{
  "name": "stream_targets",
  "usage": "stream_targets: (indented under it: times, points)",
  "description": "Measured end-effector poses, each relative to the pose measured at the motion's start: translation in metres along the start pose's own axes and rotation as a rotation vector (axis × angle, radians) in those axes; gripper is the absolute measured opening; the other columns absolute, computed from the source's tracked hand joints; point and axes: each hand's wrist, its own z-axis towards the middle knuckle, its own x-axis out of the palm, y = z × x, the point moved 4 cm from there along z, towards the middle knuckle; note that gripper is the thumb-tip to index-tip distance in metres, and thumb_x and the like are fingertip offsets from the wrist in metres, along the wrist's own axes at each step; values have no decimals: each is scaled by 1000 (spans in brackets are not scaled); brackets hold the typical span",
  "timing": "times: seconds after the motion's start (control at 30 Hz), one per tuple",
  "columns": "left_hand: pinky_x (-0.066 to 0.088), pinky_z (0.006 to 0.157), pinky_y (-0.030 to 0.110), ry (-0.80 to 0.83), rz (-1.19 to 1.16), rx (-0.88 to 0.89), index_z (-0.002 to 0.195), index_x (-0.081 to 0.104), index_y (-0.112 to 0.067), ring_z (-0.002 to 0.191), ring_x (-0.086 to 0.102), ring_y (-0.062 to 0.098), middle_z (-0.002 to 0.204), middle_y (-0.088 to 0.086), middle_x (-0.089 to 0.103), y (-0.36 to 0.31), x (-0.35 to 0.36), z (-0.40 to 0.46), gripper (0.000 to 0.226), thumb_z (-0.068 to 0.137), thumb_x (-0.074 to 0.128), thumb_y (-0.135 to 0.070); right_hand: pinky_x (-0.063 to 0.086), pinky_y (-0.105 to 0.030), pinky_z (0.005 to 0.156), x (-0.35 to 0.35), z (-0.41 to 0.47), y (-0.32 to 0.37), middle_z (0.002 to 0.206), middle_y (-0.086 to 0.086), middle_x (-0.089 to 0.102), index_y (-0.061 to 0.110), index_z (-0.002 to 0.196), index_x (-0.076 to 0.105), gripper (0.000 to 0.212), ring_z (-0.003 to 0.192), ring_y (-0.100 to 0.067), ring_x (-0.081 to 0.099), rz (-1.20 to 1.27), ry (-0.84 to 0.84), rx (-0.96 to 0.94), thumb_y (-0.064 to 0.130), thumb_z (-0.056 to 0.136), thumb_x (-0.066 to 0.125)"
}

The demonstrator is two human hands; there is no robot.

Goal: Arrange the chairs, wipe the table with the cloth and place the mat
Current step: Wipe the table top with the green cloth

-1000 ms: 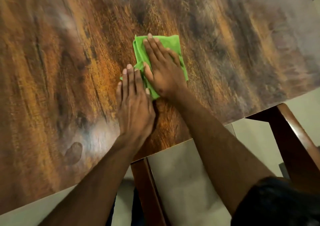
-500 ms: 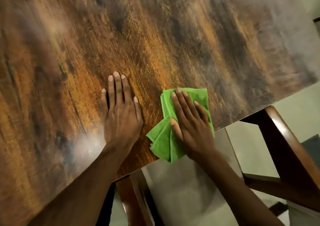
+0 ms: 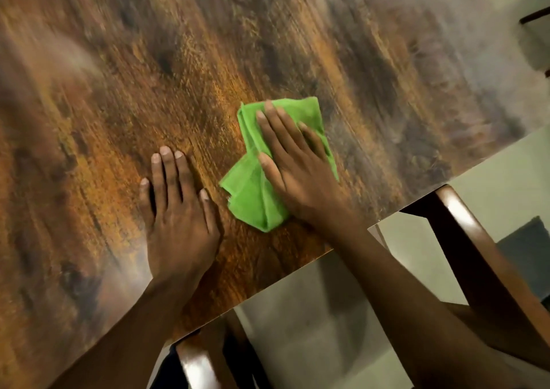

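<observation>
Green cloth (image 3: 253, 198) crumpled on the wooden bench (image 3: 297, 46) near its front edge, right hand (image 3: 297, 165) flat on the cloth with fingers straight, left hand (image 3: 178, 219) flat on bare wood just beside it, dark wooden chair frame (image 3: 470, 239) below the bench edge

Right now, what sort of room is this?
Probably a home dining area: a large brown wood-grain table, polished dark wooden chair frames at its near edge, and a pale tiled floor. A flat right hand wipes with a green cloth.
</observation>
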Motion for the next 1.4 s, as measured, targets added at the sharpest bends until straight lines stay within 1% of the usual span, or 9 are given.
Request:
stream_targets:
  times: [0.1, 0.2, 0.33, 0.53, 0.9, 1.03, 1.23, 1.33, 1.4]
  points:
    - [11, 136, 55, -17, -1, 4, 173, 2, -6, 170, -4, 24, 182, 12, -1, 0, 3, 0, 70, 112, 21, -33, 18, -50, 134, 3, -59, -27, 182, 1, 3, 20, 174, 11, 66, 169, -15, 1, 27, 25, 38, 51, 115, 11]
    - [11, 136, 55, -35, 12, 11, 173, 2, -5, 170, -4, 25, 182, 13, -1, 0, 6, 0, 70, 111, 20, -33, 21, -52, 133, 2, -74, -36, 182, 2, 3, 21, 174, 12, 66, 169, -16, 4, 37, 37, 46, 51, 115, 14]
    - [10, 136, 54, -58, 30, 30, 173, 2, -6, 170, -4, 24, 182, 11, -3, 3, 12, 1, 70, 111, 18, -35, 15, -46, 134, -5, -14, -40, 182, 0, 5, 21, 174, 13, 66, 169, -15, 3, 39, 8, 2, 51, 115, 12]
    - [8, 136, 51, -75, -8, 33, 174, 3, -9, 170, -3, 21, 183, 7, -3, 6, 13, 1, 70, 111, 17, -37, 14, -38, 132, -23, 88, -63, 182, 3, 9, 24, 174, 14, 63, 168, -11, 7, -6, -10, 10, 49, 116, 21]
    - [10, 135, 56, -76, -50, 65, 174, 2, -10, 170, -2, 23, 183, 7, -3, 8, 19, 2, 69, 112, 16, -38, 19, -50, 133, -7, -72, -136, 182, 7, 7, 27, 174, 12, 63, 168, -12, 6, 55, -25, 129, 48, 116, 24]
    - [10, 135, 55, -94, -31, 68, 174, 4, -9, 170, 0, 24, 183, 8, -1, 6, 19, 3, 70, 111, 15, -38, 16, -43, 133, -2, -52, -145, 182, 9, 4, 30, 174, 8, 63, 168, -10, 5, 47, -33, 92, 51, 116, 21]
    - [10, 134, 55, -54, -21, 52, 171, 13, -1, 169, 4, 29, 181, 17, 9, -4, 9, 0, 69, 110, 18, -32, 18, -38, 131, -10, -5, -149, 181, 6, 13, 28, 173, 18, 61, 166, -6, 8, 6, -52, 93, 49, 116, 23]
    - [15, 131, 58, -79, -45, 25, 168, 23, 4, 167, 14, 36, 178, 23, 18, -13, 1, -1, 71, 107, 18, -32, 19, -40, 130, -16, -14, -145, 181, 9, 7, 29, 173, 14, 62, 167, -7, 7, 29, -5, 136, 48, 115, 27]
    - [19, 129, 61, -44, -54, 1, 167, 26, 7, 166, 19, 39, 176, 25, 22, -17, -5, 0, 72, 107, 17, -33, 17, -40, 131, -29, -9, -142, 182, 8, 1, 27, 174, 8, 65, 167, -9, 1, 83, 129, 146, 47, 116, 30]
